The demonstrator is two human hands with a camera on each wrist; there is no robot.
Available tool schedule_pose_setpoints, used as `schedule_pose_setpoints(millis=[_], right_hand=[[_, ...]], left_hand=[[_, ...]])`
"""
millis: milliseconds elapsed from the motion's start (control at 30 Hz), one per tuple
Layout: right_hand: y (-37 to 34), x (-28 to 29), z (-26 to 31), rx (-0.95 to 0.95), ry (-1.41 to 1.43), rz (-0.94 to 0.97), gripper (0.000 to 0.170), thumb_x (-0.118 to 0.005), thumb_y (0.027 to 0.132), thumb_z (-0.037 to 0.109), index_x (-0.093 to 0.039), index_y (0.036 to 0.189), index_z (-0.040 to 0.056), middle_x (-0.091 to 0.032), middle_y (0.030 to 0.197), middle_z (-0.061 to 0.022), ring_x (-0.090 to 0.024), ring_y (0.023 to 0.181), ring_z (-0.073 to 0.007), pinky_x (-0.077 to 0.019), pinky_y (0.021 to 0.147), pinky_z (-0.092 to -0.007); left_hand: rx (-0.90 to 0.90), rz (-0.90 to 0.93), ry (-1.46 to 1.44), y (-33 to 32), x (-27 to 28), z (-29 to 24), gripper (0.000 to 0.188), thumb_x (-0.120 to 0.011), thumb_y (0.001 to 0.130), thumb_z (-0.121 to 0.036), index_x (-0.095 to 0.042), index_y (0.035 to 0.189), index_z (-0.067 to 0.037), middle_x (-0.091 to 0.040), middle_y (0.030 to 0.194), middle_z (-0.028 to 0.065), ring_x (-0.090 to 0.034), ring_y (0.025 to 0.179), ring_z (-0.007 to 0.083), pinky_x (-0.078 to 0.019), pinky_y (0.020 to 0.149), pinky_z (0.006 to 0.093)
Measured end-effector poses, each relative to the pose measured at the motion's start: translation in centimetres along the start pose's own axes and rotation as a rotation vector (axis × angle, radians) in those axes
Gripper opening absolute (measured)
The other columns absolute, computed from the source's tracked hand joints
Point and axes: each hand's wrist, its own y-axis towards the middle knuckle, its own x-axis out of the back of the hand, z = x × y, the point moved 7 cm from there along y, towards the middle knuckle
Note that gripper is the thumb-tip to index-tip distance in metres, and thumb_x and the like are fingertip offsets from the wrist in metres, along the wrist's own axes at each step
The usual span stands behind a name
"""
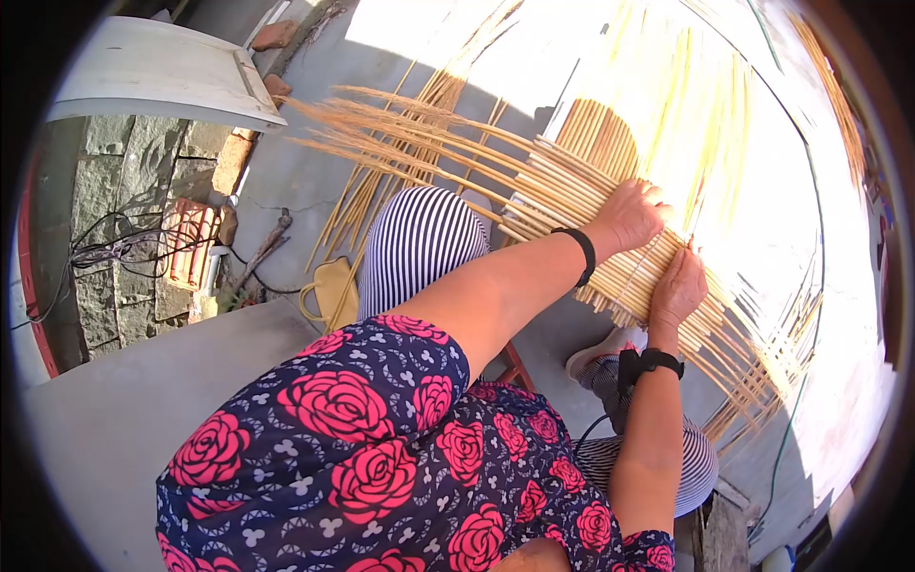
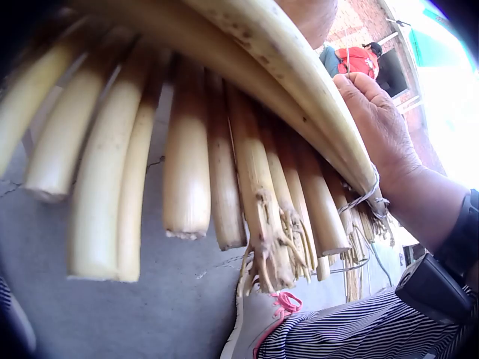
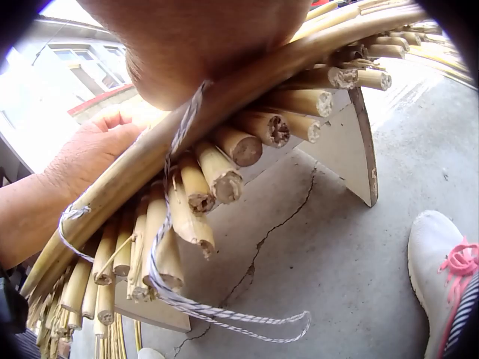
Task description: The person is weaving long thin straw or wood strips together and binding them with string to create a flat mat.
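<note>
A flat mat of pale reeds [image 1: 572, 181] lies across in front of the person, with long crosswise reeds [image 3: 127, 164] tied over it by thin twisted string [image 3: 168, 202]. My left hand [image 1: 634, 214] is curled on the reeds, knuckles up; its palm side is hidden in the head view. Just to its right, my right hand [image 1: 679, 286] pinches a thin strand of string between thumb and fingers, which rises above the fingertips in the left wrist view. Cut reed ends [image 2: 187, 187] stick out below the crosswise reeds. A loop of string hangs below them.
Loose reeds [image 1: 448, 86] lie on the concrete floor at the far side. A pale board [image 3: 344, 142] stands under the mat. The person's striped knee [image 1: 424, 243] and grey shoe [image 3: 434, 262] are close by. A yellow bag-like object [image 1: 334, 291] lies at the left.
</note>
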Motion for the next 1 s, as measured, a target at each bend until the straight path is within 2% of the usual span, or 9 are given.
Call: schedule_pose_setpoints(millis=[33,100,167,300,333,433,600,900,1000], right_hand=[[0.0,0.0,-0.3,-0.038,0.0,0.041,0.015,-0.052,0.094,0.02,-0.061,0.094,0.0072,-0.065,0.098,-0.0085,-0.059,0.1,-0.0288,-0.0435,0.085,-0.0398],[-0.4,0.7,0.3,0.065,-0.041,-0.126,0.014,-0.053,0.093,0.021,-0.061,0.094,0.0085,-0.065,0.096,-0.0077,-0.059,0.099,-0.029,-0.0431,0.085,-0.0397],[-0.4,0.8,0.0,0.075,-0.079,-0.124,0.014,-0.053,0.093,0.022,-0.061,0.095,0.0103,-0.065,0.096,-0.0064,-0.059,0.1,-0.0277,-0.042,0.086,-0.0395],[-0.6,1.0,0.1,0.066,-0.091,-0.195,0.013,-0.054,0.092,0.023,-0.06,0.095,0.0117,-0.066,0.098,-0.005,-0.058,0.104,-0.0247,-0.0399,0.089,-0.0386],[-0.6,0.8,-0.1,0.037,-0.071,-0.156,0.013,-0.054,0.092,0.023,-0.06,0.095,0.0116,-0.066,0.098,-0.0051,-0.058,0.105,-0.0245,-0.0399,0.089,-0.0384],[-0.6,1.1,0.0,0.044,-0.055,-0.205,0.013,-0.055,0.092,0.024,-0.061,0.095,0.0117,-0.066,0.098,-0.0054,-0.058,0.105,-0.0244,-0.0399,0.089,-0.0384],[-0.7,1.1,-0.2,0.017,-0.031,-0.191,0.013,-0.056,0.091,0.024,-0.061,0.093,0.012,-0.064,0.095,-0.0056,-0.058,0.098,-0.0249,-0.0399,0.089,-0.0393],[-0.7,0.5,-0.6,-0.03,-0.007,-0.101,0.015,-0.053,0.093,0.024,-0.06,0.095,0.011,-0.063,0.095,-0.006,-0.057,0.1,-0.0248,-0.0395,0.09,-0.0398],[-0.7,0.6,-0.6,-0.022,-0.011,-0.123,0.016,-0.051,0.094,0.024,-0.06,0.095,0.0107,-0.063,0.095,-0.0061,-0.057,0.099,-0.0249,-0.0394,0.09,-0.0399]], left_hand=[[-0.002,0.003,-0.002,0.1,-0.1,-0.2,0.002,-0.061,0.073,-0.016,-0.062,0.073,-0.014,-0.061,0.086,0.0016,-0.057,0.085,0.0214,-0.0429,0.069,0.0361],[-0.057,-0.002,-0.011,0.1,-0.2,-0.3,0.003,-0.061,0.074,-0.016,-0.062,0.073,-0.015,-0.06,0.084,0.0017,-0.057,0.086,0.0212,-0.0427,0.069,0.0364],[-0.074,0.011,0.01,0.3,0.0,-0.8,0.005,-0.061,0.076,-0.018,-0.062,0.075,-0.014,-0.06,0.085,0.0021,-0.056,0.088,0.022,-0.0428,0.071,0.037],[-0.008,0.103,-0.015,0.2,-1.2,-0.2,0.009,-0.06,0.079,-0.021,-0.062,0.084,-0.012,-0.06,0.09,0.003,-0.056,0.09,0.0238,-0.0426,0.076,0.0396],[-0.005,0.115,-0.013,0.3,-0.9,-0.3,0.011,-0.06,0.08,-0.02,-0.063,0.087,-0.013,-0.06,0.093,0.0032,-0.055,0.092,0.0234,-0.0426,0.078,0.0402],[-0.028,0.077,-0.001,0.1,-1.0,-0.4,0.013,-0.06,0.08,-0.021,-0.064,0.09,-0.013,-0.06,0.097,0.003,-0.055,0.093,0.0234,-0.0426,0.079,0.0404],[-0.001,0.104,0.004,0.0,-1.4,0.0,0.022,-0.063,0.08,-0.022,-0.064,0.099,-0.011,-0.056,0.092,0.0089,-0.055,0.088,0.0263,-0.0431,0.077,0.0395],[0.007,0.101,0.002,0.1,-1.0,-0.2,0.024,-0.064,0.079,-0.022,-0.064,0.099,-0.01,-0.056,0.092,0.0094,-0.055,0.087,0.0264,-0.0434,0.076,0.04],[0.004,0.091,0.017,0.1,-1.0,-0.2,0.023,-0.064,0.079,-0.023,-0.064,0.099,-0.01,-0.057,0.091,0.0095,-0.056,0.088,0.0261,-0.0435,0.077,0.0396]])
